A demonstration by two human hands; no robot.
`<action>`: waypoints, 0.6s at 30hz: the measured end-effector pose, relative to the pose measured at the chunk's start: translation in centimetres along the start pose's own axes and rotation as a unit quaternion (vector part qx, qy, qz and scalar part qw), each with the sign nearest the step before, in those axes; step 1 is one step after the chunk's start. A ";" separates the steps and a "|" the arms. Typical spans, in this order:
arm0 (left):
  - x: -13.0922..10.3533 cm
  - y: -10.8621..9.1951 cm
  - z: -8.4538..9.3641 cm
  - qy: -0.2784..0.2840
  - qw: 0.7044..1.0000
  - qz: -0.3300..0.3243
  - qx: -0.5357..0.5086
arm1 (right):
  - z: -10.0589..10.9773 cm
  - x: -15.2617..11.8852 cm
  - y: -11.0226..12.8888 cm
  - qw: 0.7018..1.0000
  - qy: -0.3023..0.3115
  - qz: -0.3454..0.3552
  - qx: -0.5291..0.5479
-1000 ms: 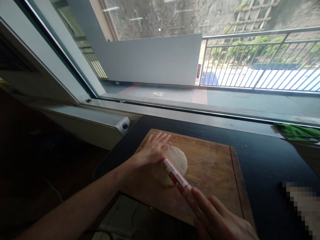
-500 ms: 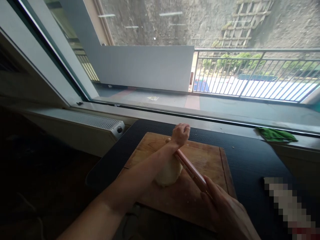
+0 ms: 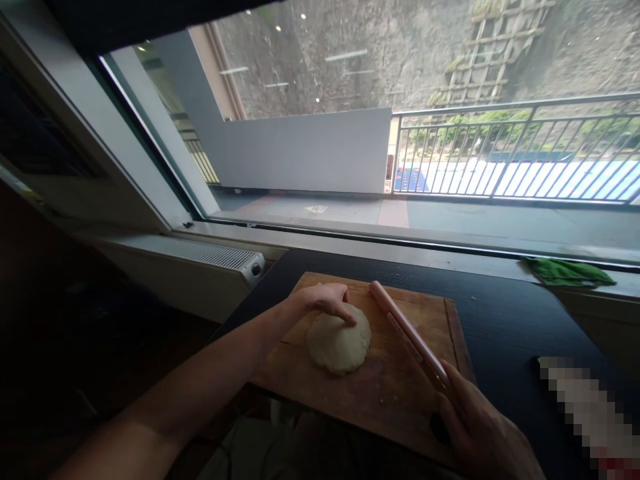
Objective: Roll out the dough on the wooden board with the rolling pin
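Observation:
A pale, rounded lump of dough rests on the wooden cutting board. My left hand is at the far side of the dough, its thumb on top and its fingers curled at the far edge, partly hidden. In my right hand is the near end of a pinkish rolling pin. The pin slants across the right part of the board, apart from the dough, its far end toward the window.
The board lies on a dark table beneath a large window. A green cloth lies on the sill at the right. A white radiator stands left of the table. At the right edge a pixelated object is on the table.
My left hand has come off the far end of the rolling pin and moved left onto the dough. The pin, in my right hand, has shifted right, away from the dough. The view has tilted slightly.

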State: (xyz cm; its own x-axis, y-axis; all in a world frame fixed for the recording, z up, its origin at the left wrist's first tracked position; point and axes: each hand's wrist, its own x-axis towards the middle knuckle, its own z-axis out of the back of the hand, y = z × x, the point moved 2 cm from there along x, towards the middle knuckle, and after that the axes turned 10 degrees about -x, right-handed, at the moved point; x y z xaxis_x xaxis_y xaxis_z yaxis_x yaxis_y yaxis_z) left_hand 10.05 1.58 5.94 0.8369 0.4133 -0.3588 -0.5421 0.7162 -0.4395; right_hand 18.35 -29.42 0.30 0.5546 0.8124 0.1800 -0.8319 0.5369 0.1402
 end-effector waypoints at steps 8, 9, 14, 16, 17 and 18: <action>-0.4 1.6 -0.3 -0.035 0.959 -0.044 -0.279 | -0.3 -0.4 -0.4 0.999 -0.027 -0.006 0.029; -0.9 1.9 -0.4 -0.057 0.943 -0.058 -0.321 | -0.4 -0.3 -0.6 0.999 -0.027 0.000 0.037; -3.0 4.9 -2.0 -0.175 0.932 -0.041 -0.313 | 0.2 0.1 -1.0 0.997 -0.031 0.029 0.065; -3.8 6.0 -1.9 -0.198 0.948 -0.017 -0.248 | 0.9 0.3 -0.4 0.994 -0.049 0.058 0.082; -4.3 6.2 -1.4 -0.227 0.947 -0.017 -0.225 | 1.3 0.3 0.1 0.991 -0.057 0.079 0.093; -4.7 6.1 -0.8 -0.268 0.940 -0.024 -0.210 | 1.7 0.3 0.7 0.988 -0.060 0.102 0.103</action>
State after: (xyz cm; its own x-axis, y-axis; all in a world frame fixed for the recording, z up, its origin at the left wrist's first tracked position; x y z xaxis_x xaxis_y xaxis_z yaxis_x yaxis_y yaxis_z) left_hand 2.74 3.56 4.23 0.7177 0.6907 0.0880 -0.3894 0.5029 -0.7716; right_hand 18.00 -29.17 2.12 0.3840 0.8595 0.3373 -0.9122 0.2967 0.2825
